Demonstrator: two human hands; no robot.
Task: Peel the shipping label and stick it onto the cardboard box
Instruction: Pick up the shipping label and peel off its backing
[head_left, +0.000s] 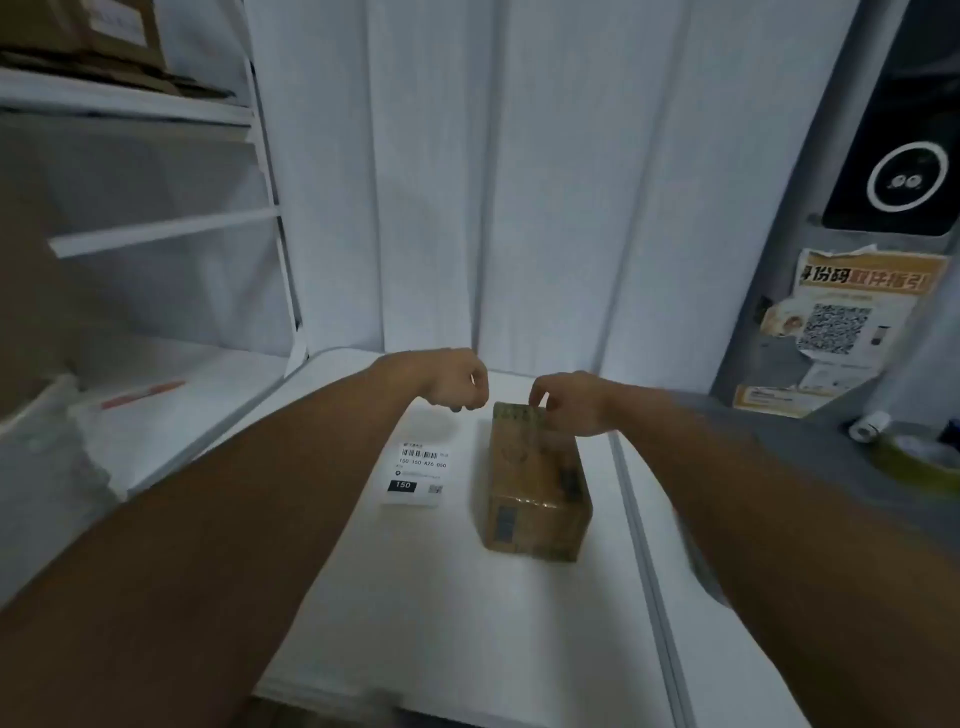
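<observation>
A small brown cardboard box (535, 491) sealed with tape lies on the white table (415, 597). To its left a white shipping label (418, 474) with a barcode lies flat on the table, face up. My right hand (569, 402) rests on the far top edge of the box, fingertips touching it. My left hand (457, 382) hovers beyond the label, fingers curled in with nothing in them, apart from both label and box.
White shelves (156, 234) stand at the left with cardboard boxes (104, 36) on top. A grey counter at the right holds a green tape roll (914, 452). A poster with a QR code (836, 327) hangs on the right wall.
</observation>
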